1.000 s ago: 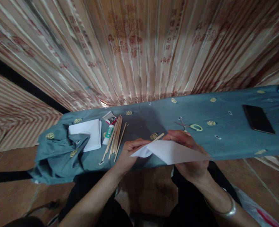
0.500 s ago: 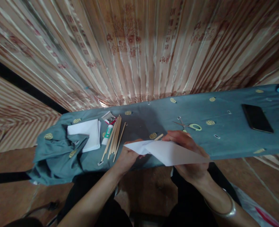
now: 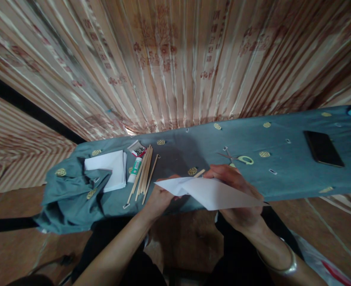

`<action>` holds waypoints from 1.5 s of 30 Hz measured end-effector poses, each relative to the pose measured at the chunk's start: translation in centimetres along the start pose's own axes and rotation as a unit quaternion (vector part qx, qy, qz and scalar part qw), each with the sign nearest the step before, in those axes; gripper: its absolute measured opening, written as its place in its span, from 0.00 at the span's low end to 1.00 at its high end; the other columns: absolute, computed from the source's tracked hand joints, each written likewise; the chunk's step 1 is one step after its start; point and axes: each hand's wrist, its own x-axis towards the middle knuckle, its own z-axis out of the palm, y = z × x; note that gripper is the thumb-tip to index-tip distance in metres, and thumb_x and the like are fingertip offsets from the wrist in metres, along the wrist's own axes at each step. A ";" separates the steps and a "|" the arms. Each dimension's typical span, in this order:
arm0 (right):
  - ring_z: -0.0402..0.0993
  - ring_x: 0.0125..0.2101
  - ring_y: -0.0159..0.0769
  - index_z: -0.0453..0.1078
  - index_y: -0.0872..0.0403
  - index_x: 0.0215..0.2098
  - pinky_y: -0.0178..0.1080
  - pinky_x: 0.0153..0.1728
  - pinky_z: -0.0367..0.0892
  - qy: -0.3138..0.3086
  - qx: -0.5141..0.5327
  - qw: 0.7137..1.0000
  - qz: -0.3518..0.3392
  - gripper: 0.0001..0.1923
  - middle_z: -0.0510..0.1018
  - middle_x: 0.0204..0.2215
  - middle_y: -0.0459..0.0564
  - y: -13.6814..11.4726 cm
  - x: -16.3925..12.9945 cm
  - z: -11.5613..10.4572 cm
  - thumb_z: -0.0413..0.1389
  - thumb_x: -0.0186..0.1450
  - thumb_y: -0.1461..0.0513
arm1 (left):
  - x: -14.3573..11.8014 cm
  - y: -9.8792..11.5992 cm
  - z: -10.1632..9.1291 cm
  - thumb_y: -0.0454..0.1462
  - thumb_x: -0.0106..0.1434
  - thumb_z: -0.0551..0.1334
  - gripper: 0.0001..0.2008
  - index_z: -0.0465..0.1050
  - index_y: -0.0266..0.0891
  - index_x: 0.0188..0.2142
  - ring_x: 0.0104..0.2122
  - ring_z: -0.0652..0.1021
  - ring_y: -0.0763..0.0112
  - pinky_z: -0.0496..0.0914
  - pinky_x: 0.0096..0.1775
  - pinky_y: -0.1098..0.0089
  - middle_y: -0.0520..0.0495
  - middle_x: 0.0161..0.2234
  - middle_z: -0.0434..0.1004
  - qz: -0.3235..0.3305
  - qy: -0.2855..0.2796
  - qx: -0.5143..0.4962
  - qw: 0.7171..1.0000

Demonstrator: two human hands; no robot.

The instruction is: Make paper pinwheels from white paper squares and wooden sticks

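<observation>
A white paper sheet (image 3: pixel 214 192) is held between both hands over the near edge of the table with the blue-grey cloth (image 3: pixel 294 174). My left hand (image 3: pixel 159 200) grips the sheet's left corner from below. My right hand (image 3: pixel 238 198) holds its right part, fingers over the top edge. A thin wooden stick (image 3: pixel 199 173) pokes out behind the paper by my right fingers; which hand pins it I cannot tell. A silver bangle (image 3: pixel 282 264) circles my right wrist.
On the cloth lie a bundle of wooden sticks (image 3: pixel 144 171), a glue stick (image 3: pixel 136 167), a stack of white paper (image 3: pixel 110 169), a small box (image 3: pixel 139 150), scissors (image 3: pixel 238 159) and a dark phone (image 3: pixel 323 149). A striped patterned curtain (image 3: pixel 175 59) hangs behind.
The left corner of the paper has unfolded and shifted left, covering more of my left hand. My right hand has stayed in place.
</observation>
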 end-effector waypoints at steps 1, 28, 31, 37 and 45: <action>0.81 0.42 0.44 0.63 0.47 0.59 0.47 0.43 0.76 0.000 0.003 1.000 0.000 0.26 0.83 0.38 0.49 0.0 0.0 0.0 0.59 0.64 0.65 | 0.0 0.0 0.1 0.44 0.53 0.62 0.12 0.66 0.39 0.23 0.23 0.64 0.75 0.60 0.26 0.74 0.55 0.20 0.64 -0.004 0.003 -0.005 1.000; 0.82 0.40 0.46 0.61 0.45 0.62 0.48 0.42 0.78 -0.008 -0.019 1.000 -0.001 0.28 0.84 0.37 0.48 0.0 -0.4 0.4 0.59 0.65 0.63 | -0.1 -0.6 -0.5 0.45 0.52 0.58 0.12 0.64 0.41 0.21 0.20 0.62 0.75 0.57 0.24 0.73 0.55 0.18 0.61 -0.001 0.006 0.030 1.000; 0.82 0.40 0.46 0.62 0.45 0.60 0.49 0.43 0.77 -0.007 0.004 1.000 0.021 0.26 0.84 0.38 0.48 0.1 -0.6 0.5 0.58 0.65 0.62 | -0.2 -0.6 -0.5 0.45 0.52 0.58 0.12 0.64 0.41 0.20 0.20 0.62 0.74 0.57 0.24 0.72 0.54 0.17 0.61 -0.003 0.011 0.034 0.999; 0.82 0.40 0.45 0.62 0.44 0.61 0.47 0.43 0.77 -0.013 -0.013 1.000 0.021 0.27 0.84 0.38 0.47 0.1 -0.6 0.5 0.59 0.65 0.63 | -0.2 -0.7 -0.7 0.43 0.54 0.59 0.11 0.65 0.40 0.20 0.21 0.63 0.74 0.57 0.25 0.72 0.54 0.18 0.62 0.013 0.004 0.018 1.000; 0.81 0.43 0.45 0.62 0.46 0.60 0.48 0.43 0.78 -0.018 -0.014 1.000 0.009 0.26 0.83 0.40 0.49 0.1 -0.6 0.5 0.59 0.65 0.63 | -0.1 0.2 -0.4 0.43 0.51 0.59 0.09 0.65 0.40 0.20 0.19 0.62 0.75 0.58 0.23 0.73 0.55 0.17 0.62 0.002 0.005 0.022 1.000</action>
